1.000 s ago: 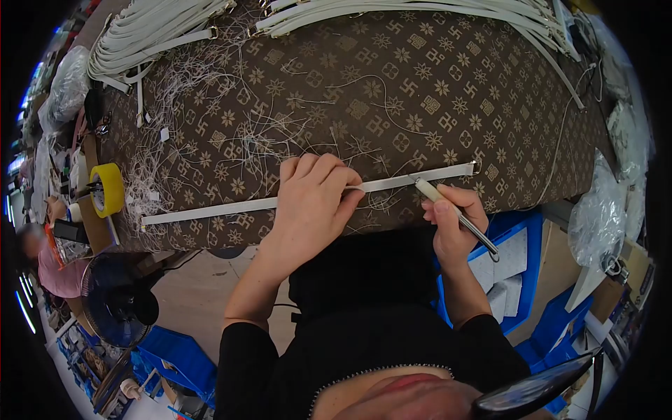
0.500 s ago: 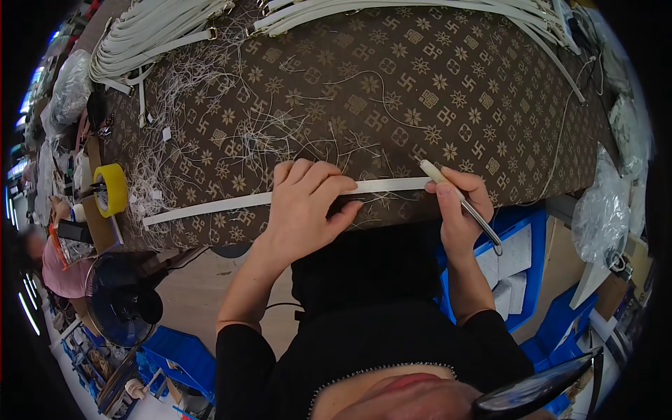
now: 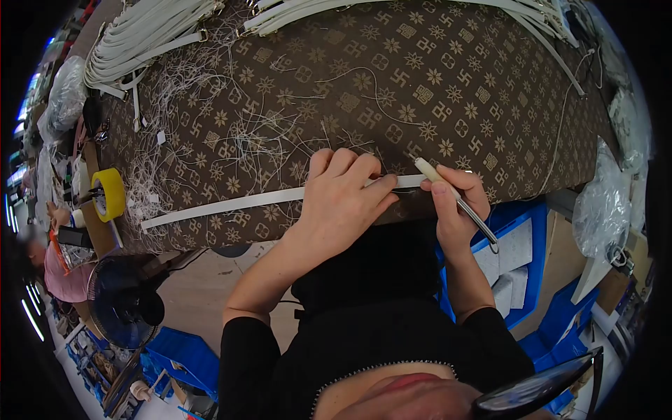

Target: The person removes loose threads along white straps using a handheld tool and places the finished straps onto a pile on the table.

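A long white strap (image 3: pixel 238 204) lies across the near part of the patterned brown cloth (image 3: pixel 483 105). My left hand (image 3: pixel 343 199) is closed on it right of its middle, thumb and fingers pinching the strap. My right hand (image 3: pixel 458 206) holds a pen-like tool (image 3: pixel 448 189) with a pale front part and a metal loop at its rear end. The fingers of that hand also meet the strap near its right end, which they partly hide. Loose white threads (image 3: pixel 259 143) lie beyond the strap.
Bundles of white straps (image 3: pixel 150 42) lie at the back. Yellow tape (image 3: pixel 108 194) stands at the left edge, above a black fan (image 3: pixel 126 301). A blue bin (image 3: pixel 518 259) holds pale pieces below right. Part of another person in pink (image 3: pixel 64 275) shows far left.
My left hand has slid right along the strap, towards my right hand. The strap's right end has gone from plain view to mostly hidden behind my right hand, which has moved slightly right.
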`<control>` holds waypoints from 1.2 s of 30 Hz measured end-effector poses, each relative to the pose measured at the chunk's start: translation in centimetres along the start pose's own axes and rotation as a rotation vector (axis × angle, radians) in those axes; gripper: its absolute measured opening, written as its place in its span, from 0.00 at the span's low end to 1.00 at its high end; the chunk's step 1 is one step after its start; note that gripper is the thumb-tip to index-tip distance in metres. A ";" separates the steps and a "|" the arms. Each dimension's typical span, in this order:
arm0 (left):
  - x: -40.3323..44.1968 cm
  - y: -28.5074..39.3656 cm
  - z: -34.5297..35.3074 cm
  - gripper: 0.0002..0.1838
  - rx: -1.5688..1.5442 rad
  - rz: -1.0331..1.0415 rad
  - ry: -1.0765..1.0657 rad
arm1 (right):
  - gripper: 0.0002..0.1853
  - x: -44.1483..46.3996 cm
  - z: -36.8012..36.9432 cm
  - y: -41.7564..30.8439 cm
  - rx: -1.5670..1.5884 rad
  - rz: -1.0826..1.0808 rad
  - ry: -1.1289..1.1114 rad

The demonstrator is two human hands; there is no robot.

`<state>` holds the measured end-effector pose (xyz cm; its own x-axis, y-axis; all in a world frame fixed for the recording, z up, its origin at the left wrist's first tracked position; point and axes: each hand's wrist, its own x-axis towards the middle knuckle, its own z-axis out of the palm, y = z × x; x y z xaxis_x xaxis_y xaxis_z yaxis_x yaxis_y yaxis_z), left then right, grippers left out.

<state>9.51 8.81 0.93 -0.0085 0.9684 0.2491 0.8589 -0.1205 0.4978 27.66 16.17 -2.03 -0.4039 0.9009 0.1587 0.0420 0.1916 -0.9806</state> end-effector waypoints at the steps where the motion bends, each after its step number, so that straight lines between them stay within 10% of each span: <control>1: -0.1 -0.2 0.3 0.14 0.061 0.063 0.047 | 0.11 0.1 0.2 0.0 0.065 0.019 0.031; 36: -1.4 -1.6 -0.9 0.06 -0.264 -0.092 0.014 | 0.10 -1.0 0.9 -0.7 -0.272 -0.308 -0.205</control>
<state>7.72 7.42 0.51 -0.0891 0.9750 0.2038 0.6908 -0.0870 0.7178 27.17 14.82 -1.63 -0.6065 0.6954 0.3855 0.1186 0.5586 -0.8209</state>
